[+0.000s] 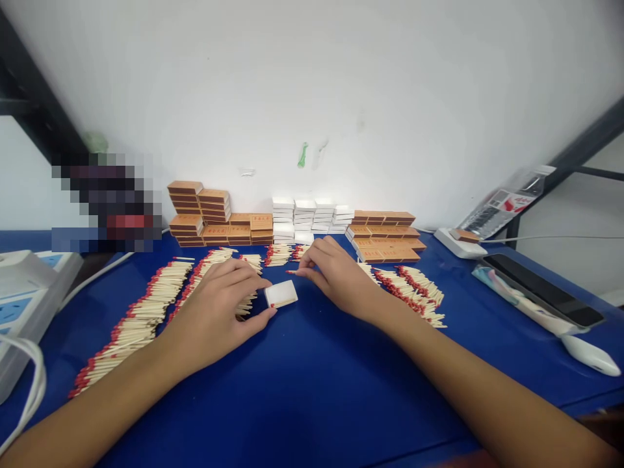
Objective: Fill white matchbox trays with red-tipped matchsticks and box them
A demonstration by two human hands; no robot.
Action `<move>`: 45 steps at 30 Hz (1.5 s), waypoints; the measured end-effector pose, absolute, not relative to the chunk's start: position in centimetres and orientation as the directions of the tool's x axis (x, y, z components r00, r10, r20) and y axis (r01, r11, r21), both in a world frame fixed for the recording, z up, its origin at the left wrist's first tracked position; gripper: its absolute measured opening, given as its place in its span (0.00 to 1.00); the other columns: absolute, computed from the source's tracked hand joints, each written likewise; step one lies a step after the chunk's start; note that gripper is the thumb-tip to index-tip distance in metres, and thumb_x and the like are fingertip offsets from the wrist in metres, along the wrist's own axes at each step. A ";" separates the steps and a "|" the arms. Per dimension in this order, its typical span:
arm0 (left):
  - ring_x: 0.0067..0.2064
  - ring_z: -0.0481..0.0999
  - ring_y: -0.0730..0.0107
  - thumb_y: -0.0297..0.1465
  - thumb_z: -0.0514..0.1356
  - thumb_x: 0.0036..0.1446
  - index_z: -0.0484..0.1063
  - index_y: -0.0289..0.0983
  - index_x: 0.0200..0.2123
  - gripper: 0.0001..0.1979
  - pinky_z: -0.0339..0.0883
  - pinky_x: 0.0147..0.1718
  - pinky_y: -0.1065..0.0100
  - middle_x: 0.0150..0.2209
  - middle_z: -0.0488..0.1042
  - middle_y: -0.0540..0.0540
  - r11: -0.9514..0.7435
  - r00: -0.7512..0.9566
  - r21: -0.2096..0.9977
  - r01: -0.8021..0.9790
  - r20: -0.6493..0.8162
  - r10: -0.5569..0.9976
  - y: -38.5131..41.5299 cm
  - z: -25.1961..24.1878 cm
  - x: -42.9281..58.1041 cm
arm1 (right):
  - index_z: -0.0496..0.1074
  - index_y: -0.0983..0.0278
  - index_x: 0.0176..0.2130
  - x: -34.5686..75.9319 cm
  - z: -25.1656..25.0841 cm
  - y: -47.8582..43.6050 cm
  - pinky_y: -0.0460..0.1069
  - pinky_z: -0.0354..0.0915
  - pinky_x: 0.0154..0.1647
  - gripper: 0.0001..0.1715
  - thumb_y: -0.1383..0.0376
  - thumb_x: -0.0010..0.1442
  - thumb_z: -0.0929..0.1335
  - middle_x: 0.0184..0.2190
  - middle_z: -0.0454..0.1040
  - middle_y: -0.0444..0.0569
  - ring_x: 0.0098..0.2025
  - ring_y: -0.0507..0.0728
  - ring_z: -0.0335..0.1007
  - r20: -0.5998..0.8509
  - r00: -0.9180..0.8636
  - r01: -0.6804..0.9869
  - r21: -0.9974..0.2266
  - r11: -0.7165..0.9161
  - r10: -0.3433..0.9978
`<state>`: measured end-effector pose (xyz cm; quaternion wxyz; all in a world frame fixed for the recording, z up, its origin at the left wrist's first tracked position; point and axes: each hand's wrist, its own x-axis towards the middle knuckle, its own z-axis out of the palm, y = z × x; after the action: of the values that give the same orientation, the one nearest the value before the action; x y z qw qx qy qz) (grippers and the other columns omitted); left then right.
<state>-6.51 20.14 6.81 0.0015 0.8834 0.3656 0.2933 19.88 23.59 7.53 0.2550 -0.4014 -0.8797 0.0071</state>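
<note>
My left hand (221,305) rests on the blue table (312,383), its thumb and fingers closed on the left end of a small white matchbox tray (281,294). My right hand (336,276) lies just right of the tray and pinches a single red-tipped match (294,272) that points left. Long rows of red-tipped matches (141,318) lie under and left of my left hand. More matches (414,289) are heaped right of my right hand.
Along the wall stand stacks of brown matchbox sleeves (214,218), white inner trays (312,218) and more brown sleeves (387,235). A white power strip (24,292) sits far left. A phone (541,289), a plastic bottle (507,205) and a white charger (458,242) lie right.
</note>
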 end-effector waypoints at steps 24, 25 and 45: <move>0.50 0.76 0.58 0.36 0.68 0.65 0.79 0.39 0.48 0.11 0.69 0.56 0.52 0.42 0.81 0.46 -0.746 0.582 0.294 0.598 0.481 0.656 19.8 7.4 -6.1 | 0.75 0.63 0.42 20.2 7.8 23.5 0.57 0.65 0.48 0.06 0.66 0.73 0.67 0.38 0.75 0.52 0.44 0.62 0.68 0.518 -0.505 0.691 -0.237 0.683 0.691; 0.50 0.76 0.57 0.36 0.67 0.65 0.80 0.39 0.48 0.11 0.69 0.55 0.52 0.42 0.81 0.46 -0.749 0.586 0.295 0.594 0.480 0.653 19.7 7.4 -6.1 | 0.76 0.63 0.43 20.7 7.5 24.0 0.58 0.65 0.49 0.07 0.66 0.72 0.67 0.39 0.75 0.54 0.46 0.63 0.68 0.505 -0.493 0.729 -0.204 0.653 0.708; 0.50 0.76 0.56 0.37 0.66 0.65 0.80 0.40 0.47 0.11 0.69 0.57 0.51 0.42 0.81 0.45 -0.738 0.576 0.303 0.603 0.475 0.665 19.8 7.3 -6.2 | 0.73 0.63 0.38 22.4 6.4 25.7 0.58 0.62 0.46 0.09 0.65 0.72 0.66 0.41 0.73 0.57 0.47 0.65 0.64 0.349 -0.531 0.805 -0.076 0.588 0.772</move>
<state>-6.21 19.75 7.29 0.0542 0.8861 0.3577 0.2897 22.36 25.74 6.43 0.1754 -0.4513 -0.8737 -0.0474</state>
